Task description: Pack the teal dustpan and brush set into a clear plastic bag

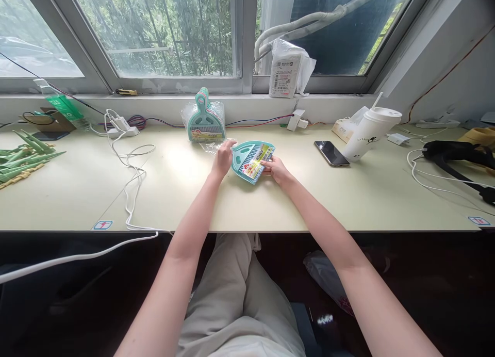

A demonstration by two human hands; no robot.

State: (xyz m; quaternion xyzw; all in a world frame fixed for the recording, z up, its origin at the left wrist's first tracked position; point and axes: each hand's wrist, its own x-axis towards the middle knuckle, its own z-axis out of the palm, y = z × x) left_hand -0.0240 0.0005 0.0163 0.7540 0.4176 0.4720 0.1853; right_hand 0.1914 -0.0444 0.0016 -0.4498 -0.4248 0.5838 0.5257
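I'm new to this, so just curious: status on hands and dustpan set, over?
Left grip at one end of teal dustpan set, right grip at the other. Label showing. Bagged stack of similar sets close behind.

Daylight comes through a grey-framed window (pixel 243 42) showing 3 panes, with leafy greenery (pixel 209 29) outside. A low white wall (pixel 154 110) runs beneath it, and a pale side wall (pixel 460 70) rises at right. The pale yellow-green surface (pixel 185 205) carries a bright sheen left of centre; below, the floor (pixel 429 300) is very dark.

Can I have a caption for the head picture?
Left hand and right hand hold a teal dustpan at a desk.
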